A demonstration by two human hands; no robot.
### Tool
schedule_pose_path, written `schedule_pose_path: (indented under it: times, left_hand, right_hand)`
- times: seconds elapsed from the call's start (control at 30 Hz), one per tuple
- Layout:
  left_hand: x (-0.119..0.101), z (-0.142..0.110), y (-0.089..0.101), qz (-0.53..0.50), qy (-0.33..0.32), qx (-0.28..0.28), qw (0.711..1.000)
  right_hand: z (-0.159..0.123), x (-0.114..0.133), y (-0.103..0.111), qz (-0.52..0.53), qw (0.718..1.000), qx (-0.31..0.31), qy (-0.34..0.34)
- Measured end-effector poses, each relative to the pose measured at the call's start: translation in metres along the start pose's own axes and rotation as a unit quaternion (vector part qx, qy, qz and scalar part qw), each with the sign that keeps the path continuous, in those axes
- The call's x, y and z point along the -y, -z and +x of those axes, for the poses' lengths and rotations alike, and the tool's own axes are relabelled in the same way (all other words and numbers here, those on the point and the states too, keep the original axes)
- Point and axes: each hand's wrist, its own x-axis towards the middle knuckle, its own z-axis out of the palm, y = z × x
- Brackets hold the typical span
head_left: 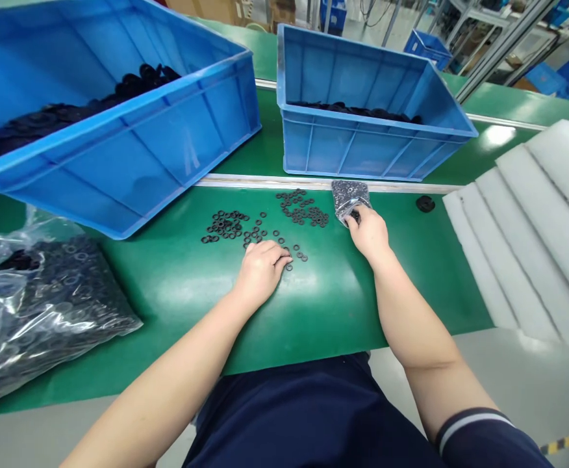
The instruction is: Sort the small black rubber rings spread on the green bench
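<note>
- Black washers [221, 225]: lay loose in scattered patches on the green desk [343, 318], just in front of the crates, with a few lying apart near the hands.
- Left hand [260, 273]: rested palm-down at the near edge of the washers, its fingers [279, 259] curled over the closest ones; whether any was pinched could not be told.
- Right hand [366, 233]: closed on the lower end of a small clear pouch [349, 198], which was tilted and packed with dark washers.
- Surroundings: a blue plastic crate [119, 156] stood at the left and a second blue crate [372, 153] ahead, both holding black parts. A large clear plastic bag [55, 312] of washers lay at the left, white foam sheets [523, 227] at the right, and a dark disc [425, 203] beyond the right hand.
- Risks: a loosened grip on the tilted pouch could spill washers; a careless sweep of the left hand could scatter them towards the desk edge.
</note>
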Motion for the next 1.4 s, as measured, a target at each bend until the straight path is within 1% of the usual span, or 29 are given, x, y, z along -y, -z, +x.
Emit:
schedule_pose_path:
  times: [0.13, 0.23, 0.3, 0.43, 0.57, 0.67, 0.8, 0.9, 1.03, 1.17, 1.3, 1.4]
  left_hand:
    - [-0.002, -0.004, 0.002, 0.039, -0.028, 0.009, 0.999]
    - [-0.009, -0.011, 0.006, 0.095, -0.057, 0.026, 0.993]
    - [-0.014, -0.015, 0.009, 0.115, -0.064, 0.033, 0.991]
    - [-0.018, -0.019, 0.011, 0.106, -0.07, 0.024, 0.992]
    - [-0.015, -0.019, 0.01, 0.057, -0.081, -0.012, 0.995]
    - [-0.01, -0.017, 0.011, -0.006, -0.061, -0.067, 0.996]
    - [-0.002, -0.012, 0.016, -0.067, 0.007, -0.162, 0.985]
    - [0.004, -0.009, 0.019, -0.085, 0.056, -0.207, 0.973]
    - [0.009, -0.008, 0.019, -0.117, 0.11, -0.227, 0.961]
    - [0.009, -0.008, 0.018, -0.134, 0.135, -0.231, 0.954]
    - [0.008, -0.006, 0.02, -0.137, 0.134, -0.241, 0.952]
    - [0.006, -0.007, 0.023, -0.123, 0.101, -0.257, 0.953]
  right_hand:
    - [0.002, -0.001, 0.0, -0.018, 1.0, -0.003, -0.008]
    - [0.002, 0.002, 0.001, -0.034, 0.999, 0.009, 0.003]
    - [0.002, 0.003, 0.002, -0.034, 0.999, 0.016, 0.006]
    - [0.001, 0.003, 0.0, -0.02, 1.0, 0.006, -0.013]
    - [0.0, 0.003, -0.001, -0.015, 1.0, -0.001, -0.027]
    - [0.001, 0.002, -0.002, -0.014, 1.0, -0.006, -0.021]
    - [0.003, -0.002, -0.002, -0.004, 1.0, -0.014, -0.021]
    - [0.003, -0.008, -0.002, 0.017, 1.0, -0.012, -0.016]
    - [0.003, -0.011, 0.0, 0.025, 0.999, -0.014, -0.028]
    - [0.003, -0.009, 0.002, 0.017, 0.999, -0.01, -0.045]
    - [-0.002, -0.008, 0.006, 0.028, 0.999, -0.01, -0.042]
    - [-0.012, -0.005, 0.013, 0.061, 0.997, -0.03, -0.025]
